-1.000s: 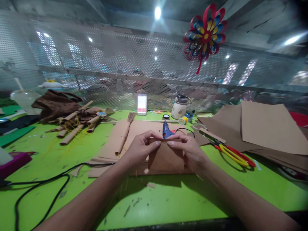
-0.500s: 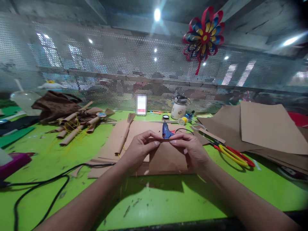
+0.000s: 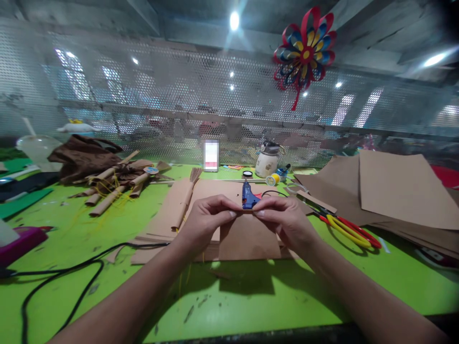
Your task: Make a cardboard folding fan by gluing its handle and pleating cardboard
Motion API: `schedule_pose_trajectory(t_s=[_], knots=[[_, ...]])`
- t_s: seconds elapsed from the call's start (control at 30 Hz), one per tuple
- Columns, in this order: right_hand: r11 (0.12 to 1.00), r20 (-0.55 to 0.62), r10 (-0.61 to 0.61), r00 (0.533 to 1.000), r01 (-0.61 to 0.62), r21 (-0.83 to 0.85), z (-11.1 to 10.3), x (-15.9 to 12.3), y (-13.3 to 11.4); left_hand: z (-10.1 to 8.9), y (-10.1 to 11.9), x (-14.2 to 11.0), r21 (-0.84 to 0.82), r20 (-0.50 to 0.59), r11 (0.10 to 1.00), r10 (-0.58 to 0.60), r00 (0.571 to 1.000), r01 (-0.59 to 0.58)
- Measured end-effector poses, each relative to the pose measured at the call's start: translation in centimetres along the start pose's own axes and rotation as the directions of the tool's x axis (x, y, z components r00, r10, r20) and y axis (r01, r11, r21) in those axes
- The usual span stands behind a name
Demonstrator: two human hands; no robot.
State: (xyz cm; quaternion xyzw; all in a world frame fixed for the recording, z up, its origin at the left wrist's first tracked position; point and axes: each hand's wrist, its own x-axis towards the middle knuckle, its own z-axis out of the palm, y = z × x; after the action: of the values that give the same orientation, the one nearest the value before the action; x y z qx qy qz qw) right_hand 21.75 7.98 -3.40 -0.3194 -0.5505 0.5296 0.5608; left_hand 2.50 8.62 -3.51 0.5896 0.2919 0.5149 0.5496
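Far left, brown fabric bag (image 3: 81, 160) on green bench (image 3: 201, 310); beside it, a pile of rolled paper tubes (image 3: 107, 200) with yellow thread, these look finished or nearly so. Next, one fringed paper tube (image 3: 182, 205), already rolled, lies on stacked kraft sheets (image 3: 163, 215). Center: left hand (image 3: 208, 222) pinches the top edge of a kraft paper piece (image 3: 249, 239) between thumb and fingers, near its left part. Piece hangs in front of the stack, mostly flat, so shaping looks barely begun; any fold or curl at the top edge is too small to tell. Blue glue gun (image 3: 248, 196) sits just behind it, in neither hand. Right hand (image 3: 287, 220) pinches the same edge, close to the left hand. Farther right, scissors (image 3: 347, 231) lie unheld, then large kraft sheets (image 3: 405, 191), apparently unused stock.
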Motion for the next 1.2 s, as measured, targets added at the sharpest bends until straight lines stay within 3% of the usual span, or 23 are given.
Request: schedule_pose_trajectory(t_s=[0.27,0.43,0.57,0.83,1.2], knots=[[0.972,0.103,-0.147,0.984,0.163,-0.171,-0.5,-0.1,0.4,-0.4,0.6,-0.1,0.071,0.076,0.997,0.014,0.997,-0.019],[0.926,0.165,-0.217,0.962,0.256,-0.278,-0.1,-0.2,-0.1,-0.2,0.3,0.4,0.207,0.056,0.974,-0.102,0.993,0.089],[0.888,0.182,-0.247,0.952,0.298,-0.349,-0.1,0.0,0.0,-0.3,0.0,0.5,0.326,0.155,0.938,-0.177,0.972,0.119],[0.901,0.166,-0.236,0.957,0.28,-0.332,-0.3,0.3,0.3,-0.4,-0.3,0.5,0.421,0.204,0.904,-0.173,0.964,0.073],[0.988,0.104,-0.045,0.994,0.06,-0.141,-1.4,0.7,0.8,-0.2,-0.1,0.4,0.508,0.195,0.86,-0.156,0.968,0.036]])
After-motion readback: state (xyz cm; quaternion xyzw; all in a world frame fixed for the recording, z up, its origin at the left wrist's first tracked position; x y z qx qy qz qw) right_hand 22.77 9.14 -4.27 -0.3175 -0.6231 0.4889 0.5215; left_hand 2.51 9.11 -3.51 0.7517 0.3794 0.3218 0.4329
